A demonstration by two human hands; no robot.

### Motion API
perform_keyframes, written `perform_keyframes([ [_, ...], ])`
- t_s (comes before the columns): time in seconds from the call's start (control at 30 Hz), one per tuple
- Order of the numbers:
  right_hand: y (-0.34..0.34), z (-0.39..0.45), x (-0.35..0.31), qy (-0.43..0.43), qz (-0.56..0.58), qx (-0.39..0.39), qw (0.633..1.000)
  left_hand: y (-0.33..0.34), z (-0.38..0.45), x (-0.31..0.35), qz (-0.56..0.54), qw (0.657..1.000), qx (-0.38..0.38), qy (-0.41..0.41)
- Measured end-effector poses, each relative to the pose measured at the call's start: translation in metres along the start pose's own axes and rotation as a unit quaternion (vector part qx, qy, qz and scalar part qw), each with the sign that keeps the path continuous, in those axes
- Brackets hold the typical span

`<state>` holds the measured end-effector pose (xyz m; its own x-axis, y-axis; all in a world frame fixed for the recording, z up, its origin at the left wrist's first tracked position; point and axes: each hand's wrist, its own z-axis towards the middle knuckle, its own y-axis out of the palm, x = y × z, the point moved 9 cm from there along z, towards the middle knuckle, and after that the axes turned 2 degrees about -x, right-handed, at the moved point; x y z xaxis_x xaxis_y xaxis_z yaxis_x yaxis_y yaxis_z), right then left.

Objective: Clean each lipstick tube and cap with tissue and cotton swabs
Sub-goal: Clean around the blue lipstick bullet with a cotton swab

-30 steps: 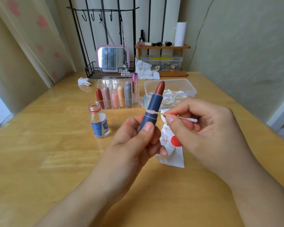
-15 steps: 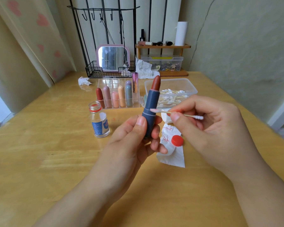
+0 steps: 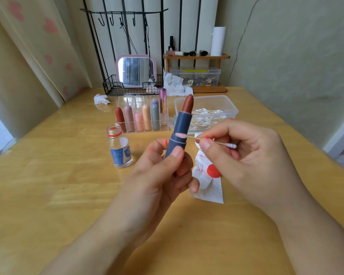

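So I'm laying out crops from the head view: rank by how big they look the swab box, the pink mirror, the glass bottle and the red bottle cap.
1. Swab box and pink mirror: about alike; the mirror stands farther away, so unranked.
2. Glass bottle.
3. Red bottle cap, clearly smallest.

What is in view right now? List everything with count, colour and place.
lipstick tube: one, navy, red bullet out, in left hand
cotton swab: one, pink-stained tip on tube
organiser: one, clear, behind; six capped lipsticks
swab box: one, clear, right of organiser
glass bottle: one, open, left
red cap: one, on white tissue
mirror: one, pink, rear
table: one, wooden
left hand: grips tube
right hand: pinches swab
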<state>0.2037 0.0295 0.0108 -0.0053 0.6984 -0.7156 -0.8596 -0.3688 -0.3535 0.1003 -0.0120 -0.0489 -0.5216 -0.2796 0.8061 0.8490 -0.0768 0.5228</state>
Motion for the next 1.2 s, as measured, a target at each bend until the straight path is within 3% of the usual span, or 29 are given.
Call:
perform_keyframes([
  [0.33, -0.004, 0.001, 0.004, 0.001, 0.05, 0.001, 0.999, -0.005, 0.005, -0.002, 0.002, 1.0, 0.008, 0.004],
  [0.63, -0.009, 0.002, 0.0, -0.012, -0.011, 0.013, 1.0, 0.001, 0.0, -0.005, -0.014, 0.999, -0.016, -0.029],
  [1.2, -0.003, 0.0, 0.001, 0.001, 0.021, -0.002, 1.0, 0.0, 0.003, -0.008, -0.017, 0.999, -0.009, -0.029],
])
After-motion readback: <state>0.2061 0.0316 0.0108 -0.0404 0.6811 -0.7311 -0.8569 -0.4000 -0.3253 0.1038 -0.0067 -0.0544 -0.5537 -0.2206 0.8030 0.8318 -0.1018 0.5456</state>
